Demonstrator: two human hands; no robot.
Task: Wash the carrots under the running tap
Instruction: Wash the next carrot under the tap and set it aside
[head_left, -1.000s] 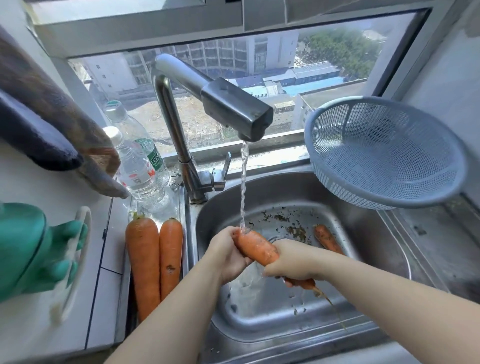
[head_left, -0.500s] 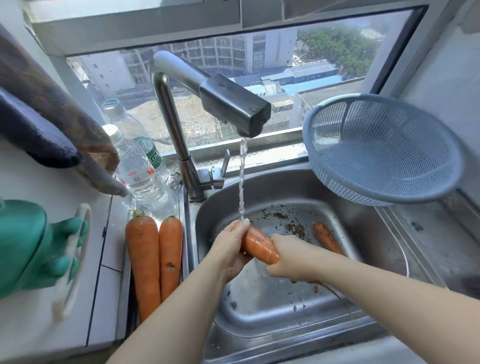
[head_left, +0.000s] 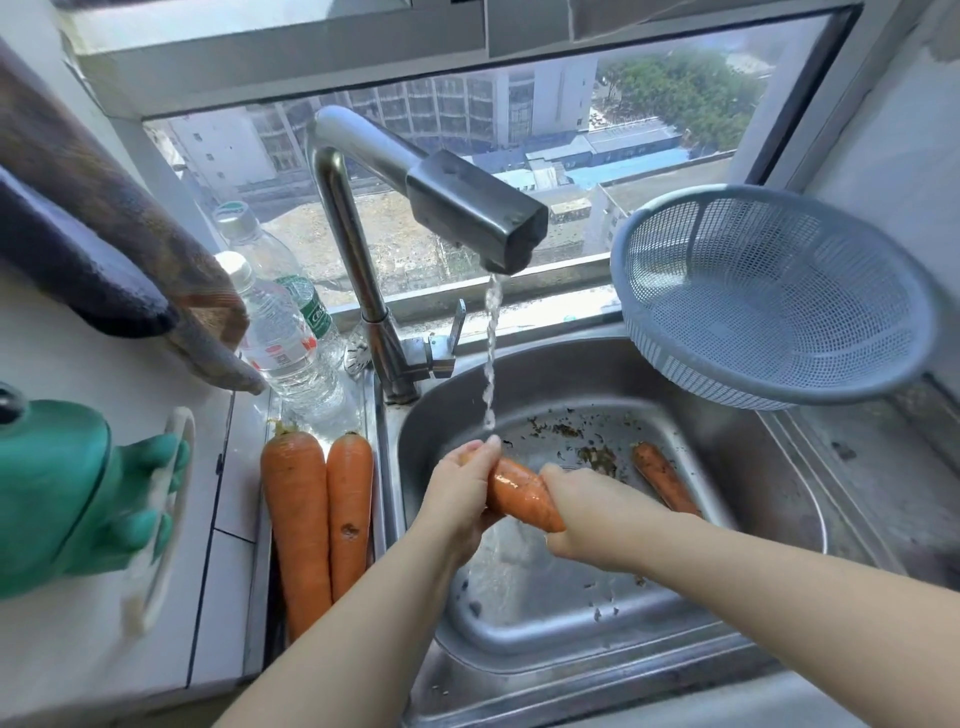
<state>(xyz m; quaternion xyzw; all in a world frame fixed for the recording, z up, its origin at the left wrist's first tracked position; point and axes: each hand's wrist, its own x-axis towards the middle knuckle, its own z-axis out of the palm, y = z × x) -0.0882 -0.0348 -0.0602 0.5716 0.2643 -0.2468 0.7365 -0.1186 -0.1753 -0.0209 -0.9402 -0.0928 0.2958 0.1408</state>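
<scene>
Both hands are over the steel sink (head_left: 769, 499), closed on one wet carrot (head_left: 519, 493) that lies slanted between them, its far end to the left and its near end to the right. The left hand (head_left: 460, 493) wraps the far end, its fingers curled over the top of the carrot, with the fingertips (head_left: 491, 444) right where the water stream (head_left: 491, 353) lands. The right hand (head_left: 587, 514) grips the near end, its fingers curled round it so that this part of the carrot is hidden; only the shiny middle stretch shows between the two hands. The two hands are close together but not touching. The stream falls straight from the dark spout of the tap (head_left: 467, 208), which stands at the far left corner of the sink. A second carrot in the sink (head_left: 662, 480) lies on the basin floor to the right of the hands, near scattered bits of dirt. Two more carrots (head_left: 296, 519) lie side by side and touching on the ledge just left of the sink, tops pointing far. Behind them stand two plastic bottles (head_left: 283, 338). A grey-blue colander (head_left: 769, 296) sits tilted at the far right of the sink, and a green rubber glove (head_left: 67, 493) hangs at the left edge.
</scene>
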